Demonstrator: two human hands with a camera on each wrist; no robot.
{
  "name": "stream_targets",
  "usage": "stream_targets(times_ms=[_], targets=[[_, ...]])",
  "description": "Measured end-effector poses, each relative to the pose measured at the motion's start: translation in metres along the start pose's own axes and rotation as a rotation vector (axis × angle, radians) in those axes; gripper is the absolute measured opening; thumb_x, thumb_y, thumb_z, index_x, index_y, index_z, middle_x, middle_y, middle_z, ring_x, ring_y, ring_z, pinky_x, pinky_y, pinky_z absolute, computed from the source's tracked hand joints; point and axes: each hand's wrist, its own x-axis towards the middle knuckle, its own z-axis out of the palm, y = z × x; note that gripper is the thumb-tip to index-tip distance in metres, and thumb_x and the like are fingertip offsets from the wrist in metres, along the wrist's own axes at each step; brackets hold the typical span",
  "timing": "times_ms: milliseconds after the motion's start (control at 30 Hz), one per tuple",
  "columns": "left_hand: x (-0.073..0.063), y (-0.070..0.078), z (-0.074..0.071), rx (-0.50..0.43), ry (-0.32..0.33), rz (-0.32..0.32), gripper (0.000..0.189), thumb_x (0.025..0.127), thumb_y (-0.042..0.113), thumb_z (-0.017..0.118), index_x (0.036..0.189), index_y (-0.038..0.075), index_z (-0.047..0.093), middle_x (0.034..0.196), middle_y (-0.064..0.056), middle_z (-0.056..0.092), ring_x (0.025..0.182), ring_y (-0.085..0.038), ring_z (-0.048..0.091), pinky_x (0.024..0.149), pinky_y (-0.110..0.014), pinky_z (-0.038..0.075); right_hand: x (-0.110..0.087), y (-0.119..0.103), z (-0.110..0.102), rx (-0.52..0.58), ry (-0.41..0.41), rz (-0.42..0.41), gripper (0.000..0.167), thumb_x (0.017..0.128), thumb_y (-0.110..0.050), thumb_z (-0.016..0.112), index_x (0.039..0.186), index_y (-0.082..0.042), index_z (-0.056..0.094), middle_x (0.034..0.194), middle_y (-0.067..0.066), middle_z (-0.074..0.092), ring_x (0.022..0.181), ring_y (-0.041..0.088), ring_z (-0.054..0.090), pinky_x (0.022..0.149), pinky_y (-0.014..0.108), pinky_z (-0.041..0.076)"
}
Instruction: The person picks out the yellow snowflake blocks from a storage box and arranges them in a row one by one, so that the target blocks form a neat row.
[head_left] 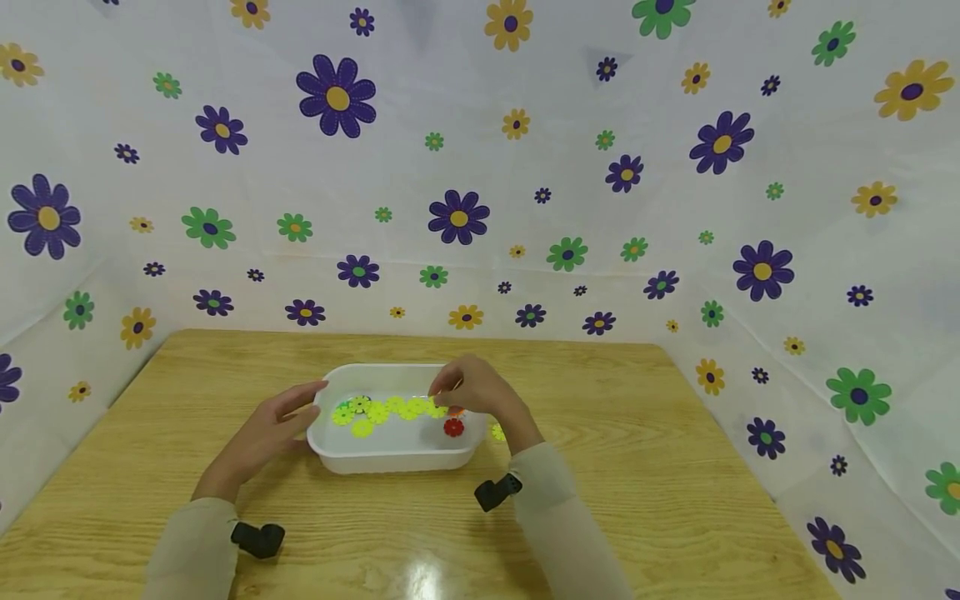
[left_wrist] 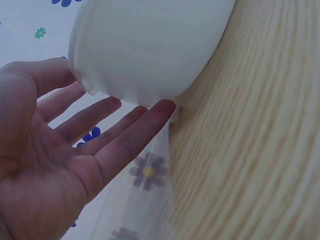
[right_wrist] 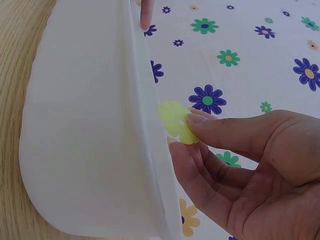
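Observation:
A white plastic tub (head_left: 390, 461) holds several yellow flower-shaped discs (head_left: 378, 412), with a red disc (head_left: 453, 427) towards its right end. Over that end my right hand (head_left: 480, 387) pinches a yellow flower-shaped disc (right_wrist: 172, 117) between thumb and fingertips, as the right wrist view shows above the rim. My left hand (head_left: 273, 425) is at the tub's left end; its fairly straight fingers (left_wrist: 135, 137) touch the outer wall. Most yellow discs lie in a row across the tub; whether they are joined I cannot tell.
Another yellow disc (head_left: 498, 432) lies outside the tub, beside my right wrist. The wooden table (head_left: 360, 533) is bordered by a flower-printed cloth (head_left: 405, 175) at the back and both sides. Each wrist wears a black camera (head_left: 258, 540).

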Motion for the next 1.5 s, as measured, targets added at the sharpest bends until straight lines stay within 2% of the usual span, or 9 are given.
stream_targets(times_ms=[133,333,500,667,1067,1300,1500], targets=[[0.0,0.001,0.0,-0.004,0.0,-0.011,0.061,0.109,0.035,0.051,0.162,0.012,0.032,0.169,-0.024,0.025,0.149,-0.056,0.033,0.1,-0.054,0.059,-0.006,0.006,-0.007,0.008,0.023,-0.003,0.008,0.094,-0.006,0.073,0.099,-0.004,0.078,0.092,0.01,0.076,0.08,0.034,0.072,0.083,0.046,0.065],[0.0,0.001,0.0,-0.008,-0.004,-0.03,0.062,0.109,0.039,0.051,0.162,0.014,0.032,0.17,-0.022,0.024,0.15,-0.054,0.033,0.101,-0.054,0.058,-0.018,0.016,-0.02,0.002,0.077,0.003,0.006,0.094,-0.006,0.074,0.098,-0.005,0.078,0.096,0.01,0.075,0.073,0.019,0.07,0.076,0.035,0.066],[0.0,0.0,0.0,-0.011,-0.003,-0.02,0.062,0.109,0.038,0.052,0.162,0.014,0.032,0.17,-0.023,0.024,0.15,-0.055,0.033,0.1,-0.053,0.059,-0.026,0.024,-0.031,0.009,0.106,0.013,0.007,0.094,-0.005,0.073,0.1,-0.004,0.077,0.098,0.012,0.074,0.076,0.019,0.069,0.08,0.04,0.066],[0.0,0.001,0.0,-0.01,-0.001,-0.024,0.062,0.108,0.038,0.052,0.162,0.014,0.033,0.17,-0.022,0.024,0.15,-0.055,0.033,0.1,-0.053,0.059,-0.031,0.034,-0.038,-0.005,0.117,0.025,0.008,0.094,-0.005,0.072,0.1,-0.004,0.077,0.097,0.011,0.074,0.075,0.018,0.069,0.076,0.035,0.066],[-0.001,0.002,0.0,0.001,0.005,-0.027,0.061,0.109,0.038,0.052,0.162,0.015,0.033,0.17,-0.022,0.024,0.15,-0.054,0.033,0.101,-0.053,0.059,-0.042,0.055,-0.05,-0.009,0.127,0.079,0.01,0.095,-0.005,0.071,0.103,-0.001,0.075,0.1,0.013,0.075,0.08,0.022,0.072,0.082,0.042,0.066],[-0.001,0.002,0.001,0.01,0.009,-0.027,0.061,0.108,0.038,0.052,0.162,0.015,0.033,0.17,-0.023,0.025,0.149,-0.054,0.035,0.1,-0.053,0.059,-0.045,0.068,-0.052,-0.015,0.145,0.104,0.01,0.095,-0.003,0.071,0.104,0.0,0.075,0.1,0.014,0.075,0.082,0.021,0.072,0.078,0.036,0.066],[-0.001,0.002,0.001,0.017,0.011,-0.025,0.061,0.109,0.037,0.051,0.162,0.014,0.033,0.17,-0.023,0.025,0.149,-0.055,0.034,0.101,-0.054,0.059,-0.045,0.078,-0.053,-0.021,0.149,0.118,0.012,0.094,-0.001,0.07,0.104,0.002,0.075,0.1,0.016,0.075,0.082,0.024,0.073,0.078,0.037,0.066]])
